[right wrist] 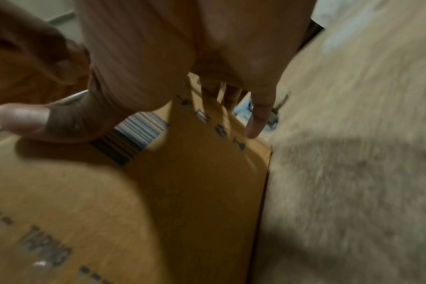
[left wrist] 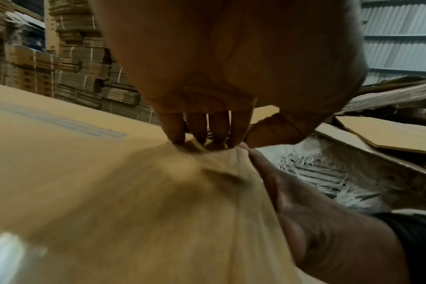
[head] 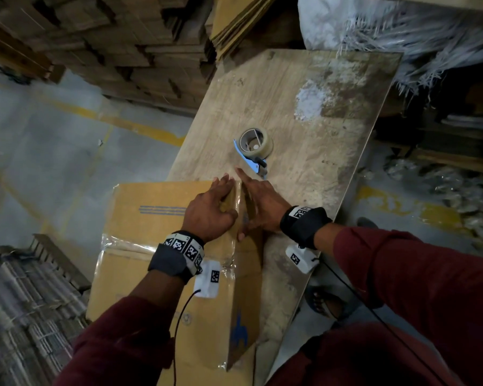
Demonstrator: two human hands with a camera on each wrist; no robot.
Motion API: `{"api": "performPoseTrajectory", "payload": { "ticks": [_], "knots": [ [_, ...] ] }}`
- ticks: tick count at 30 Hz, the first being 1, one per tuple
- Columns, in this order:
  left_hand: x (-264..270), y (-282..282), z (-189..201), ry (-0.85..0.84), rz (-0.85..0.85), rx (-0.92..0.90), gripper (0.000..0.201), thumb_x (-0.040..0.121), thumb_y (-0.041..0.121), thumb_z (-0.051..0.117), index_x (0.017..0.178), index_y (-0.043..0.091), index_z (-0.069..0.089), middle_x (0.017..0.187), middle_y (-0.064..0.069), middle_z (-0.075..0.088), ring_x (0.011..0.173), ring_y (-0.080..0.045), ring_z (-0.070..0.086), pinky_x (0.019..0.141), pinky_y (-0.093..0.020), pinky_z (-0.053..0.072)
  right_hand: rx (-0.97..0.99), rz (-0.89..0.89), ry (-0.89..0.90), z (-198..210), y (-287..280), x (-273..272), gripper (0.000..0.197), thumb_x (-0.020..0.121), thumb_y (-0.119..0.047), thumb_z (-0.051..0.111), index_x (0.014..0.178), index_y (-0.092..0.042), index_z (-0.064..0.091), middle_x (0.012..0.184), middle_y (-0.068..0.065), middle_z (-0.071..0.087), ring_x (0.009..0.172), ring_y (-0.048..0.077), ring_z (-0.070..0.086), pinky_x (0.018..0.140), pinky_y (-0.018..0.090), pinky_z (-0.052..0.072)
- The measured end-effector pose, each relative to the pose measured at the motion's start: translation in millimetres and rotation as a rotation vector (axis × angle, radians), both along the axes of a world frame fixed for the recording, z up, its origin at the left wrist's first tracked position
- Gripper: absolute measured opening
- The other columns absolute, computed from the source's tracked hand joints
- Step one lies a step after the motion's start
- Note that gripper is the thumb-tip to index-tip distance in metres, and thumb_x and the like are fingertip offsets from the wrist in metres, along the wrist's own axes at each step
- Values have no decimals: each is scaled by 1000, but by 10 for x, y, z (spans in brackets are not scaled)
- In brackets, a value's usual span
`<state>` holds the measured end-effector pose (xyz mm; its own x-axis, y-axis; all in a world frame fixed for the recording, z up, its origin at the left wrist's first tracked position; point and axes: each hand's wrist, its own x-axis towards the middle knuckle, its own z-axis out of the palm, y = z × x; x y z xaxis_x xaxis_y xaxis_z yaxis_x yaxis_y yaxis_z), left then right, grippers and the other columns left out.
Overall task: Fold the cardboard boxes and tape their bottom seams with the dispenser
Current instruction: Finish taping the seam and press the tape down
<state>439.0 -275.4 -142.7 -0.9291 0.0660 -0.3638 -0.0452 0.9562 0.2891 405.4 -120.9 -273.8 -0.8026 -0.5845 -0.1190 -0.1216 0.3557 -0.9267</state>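
Clear-tape roll in blue dispenser (head: 253, 149) lies just beyond brown cardboard box (head: 162, 246), nearer right hand (head: 262, 201); left hand (head: 211, 208) too, both flat, fingers straight, pressing box, gripping nothing.

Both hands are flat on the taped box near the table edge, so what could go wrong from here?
The box overhangs the table's left edge, so it may tip if the left hand and right hand lift. The tape looks wrinkled and might peel. The dispenser lies just past the right hand's fingertips; a careless reach could meet its cutter.

Matt cardboard box (head: 162, 218), glossy tape (head: 129, 242)
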Motion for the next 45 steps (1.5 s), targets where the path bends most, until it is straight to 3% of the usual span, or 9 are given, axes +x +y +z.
{"api": "performPoseTrajectory", "payload": {
  "ticks": [6,9,12,16,23,26,32,39,45],
  "knots": [
    [49,-52,-18,19,63,121,83,71,36,58,153,24,50,160,7,43,148,-11,39,115,-27,36,72,-64,95,90,51,154,154,53,-61,92,158,-38,-18,168,11,11,150,37,19,116,58,28],
    [193,-148,82,123,226,276,69,81,40,61,148,23,57,144,2,61,127,-10,59,101,-22,46,124,-109,283,178,16,398,151,46,-84,73,155,-43,-22,168,16,-11,153,43,5,118,60,19],
    [573,-225,162,211,393,396,59,83,37,67,139,19,65,129,6,70,115,-2,66,97,-18,51,229,-55,450,194,-59,545,134,51,-89,54,159,-40,-7,167,21,-7,152,45,8,117,61,21],
    [1407,-362,117,235,500,355,43,91,21,76,133,17,70,114,10,75,97,13,67,82,-10,53,277,32,650,211,-81,562,115,58,-77,75,157,-37,30,168,20,8,151,44,14,114,68,23],
    [2622,-543,-90,388,936,503,17,95,34,75,109,27,80,106,14,78,104,-6,73,90,-48,60,182,410,891,164,-239,693,73,81,-83,48,139,-39,60,161,9,39,152,39,23,119,59,-16],
    [2833,-522,-66,458,1082,552,23,98,33,71,114,18,79,111,10,78,107,-6,72,90,-46,61,200,388,905,118,-285,697,66,91,-77,41,139,-37,61,160,8,41,151,39,27,119,60,-15],
    [3400,-464,-261,473,982,431,29,96,29,69,123,22,75,130,12,70,124,-3,63,99,-40,58,154,412,1035,284,-314,872,93,79,-86,49,154,-32,38,164,17,30,153,38,14,116,73,4],
    [3610,-490,-318,286,942,671,102,62,38,98,152,27,51,158,17,44,151,2,27,118,-40,43,138,686,1093,286,-655,1151,73,95,-77,30,147,-29,50,154,6,50,149,32,35,118,60,17],
    [3717,-648,-491,241,687,392,104,64,31,99,154,33,47,163,16,35,154,-2,23,121,-35,35,216,763,1074,403,-751,1359,97,79,-91,33,150,-26,46,160,7,41,153,30,26,118,66,13]
  ]
}}
